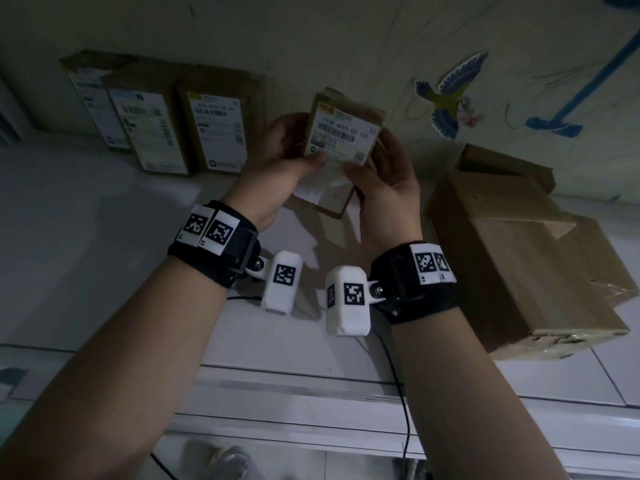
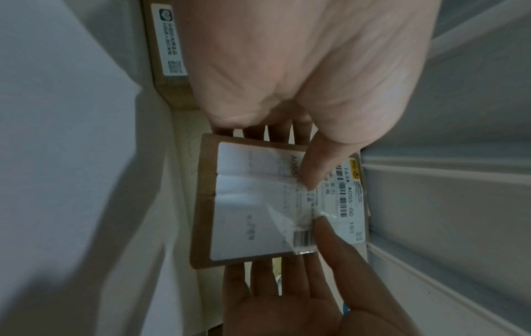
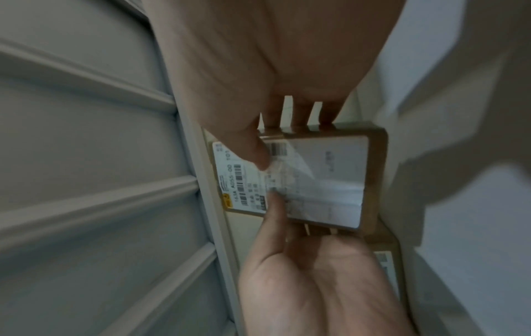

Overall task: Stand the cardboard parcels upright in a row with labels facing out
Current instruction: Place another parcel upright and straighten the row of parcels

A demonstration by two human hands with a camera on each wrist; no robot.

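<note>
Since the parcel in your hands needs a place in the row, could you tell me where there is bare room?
Bare counter lies against the wall between the third standing parcel and the flat boxes; the held parcel hovers there. Left is crowded with the row.

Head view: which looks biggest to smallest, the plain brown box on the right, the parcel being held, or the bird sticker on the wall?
1. Plain brown box, though it is also nearest the camera.
2. Held parcel.
3. Bird sticker.
</note>
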